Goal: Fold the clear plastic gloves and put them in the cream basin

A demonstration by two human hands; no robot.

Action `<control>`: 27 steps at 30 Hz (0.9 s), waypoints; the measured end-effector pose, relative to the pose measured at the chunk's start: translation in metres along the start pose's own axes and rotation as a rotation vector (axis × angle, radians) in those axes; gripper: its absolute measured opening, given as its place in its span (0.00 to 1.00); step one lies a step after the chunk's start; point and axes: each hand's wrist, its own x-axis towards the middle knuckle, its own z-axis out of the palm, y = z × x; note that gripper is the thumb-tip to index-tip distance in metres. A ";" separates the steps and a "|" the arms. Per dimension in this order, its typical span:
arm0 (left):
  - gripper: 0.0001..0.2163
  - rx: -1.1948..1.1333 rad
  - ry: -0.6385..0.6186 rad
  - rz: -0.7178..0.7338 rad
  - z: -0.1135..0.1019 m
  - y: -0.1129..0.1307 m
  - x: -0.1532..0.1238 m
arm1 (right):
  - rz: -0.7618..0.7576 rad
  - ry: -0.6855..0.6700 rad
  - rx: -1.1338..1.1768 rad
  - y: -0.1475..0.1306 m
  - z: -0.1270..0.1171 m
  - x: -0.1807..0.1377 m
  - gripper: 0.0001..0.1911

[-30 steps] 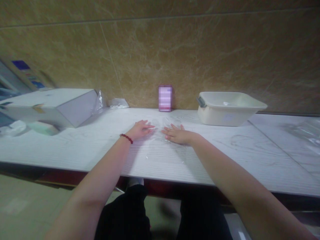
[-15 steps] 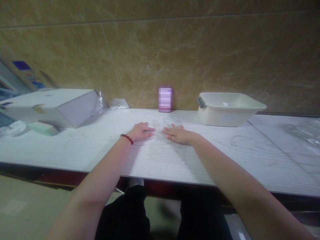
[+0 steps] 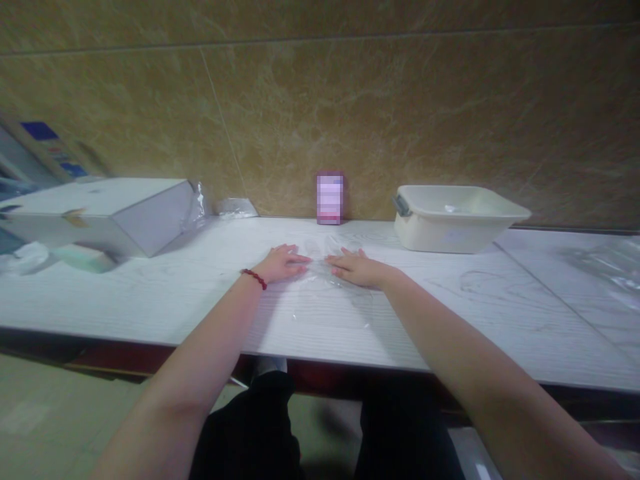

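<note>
A clear plastic bag (image 3: 325,293) lies flat on the white table (image 3: 150,300) in front of me. My left hand (image 3: 283,262), with a red bead bracelet on its wrist, rests palm down on the bag's far left part, fingers stretched out. My right hand (image 3: 357,268) lies flat on the bag's far right part, fingers spread and pointing left. The fingertips of both hands nearly meet over the plastic.
A cream plastic basin (image 3: 453,217) stands at the back right by the brown tiled wall. A small pink box (image 3: 330,198) stands against the wall. A white carton (image 3: 110,213) sits at the left with clear bags (image 3: 235,208) beside it. More clear plastic (image 3: 610,263) lies far right.
My right hand has slid slightly right and away on the plastic; the left hand has barely shifted. Both stay flat on the bag.
</note>
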 end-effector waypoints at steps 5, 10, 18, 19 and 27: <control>0.18 -0.016 -0.025 -0.025 0.000 0.000 -0.001 | -0.017 0.019 -0.012 0.000 -0.002 -0.001 0.28; 0.19 -0.015 -0.032 -0.024 -0.002 0.001 -0.001 | -0.013 0.059 -0.074 -0.007 -0.005 -0.005 0.26; 0.19 0.001 -0.016 -0.030 -0.001 0.000 0.000 | -0.173 0.270 -0.167 -0.029 -0.015 -0.004 0.17; 0.19 0.003 -0.014 -0.032 -0.001 0.000 0.000 | -0.179 0.271 -0.177 -0.033 -0.016 -0.008 0.16; 0.19 -0.030 -0.028 -0.042 -0.001 -0.001 -0.001 | -0.221 0.209 -0.330 -0.069 0.006 -0.068 0.12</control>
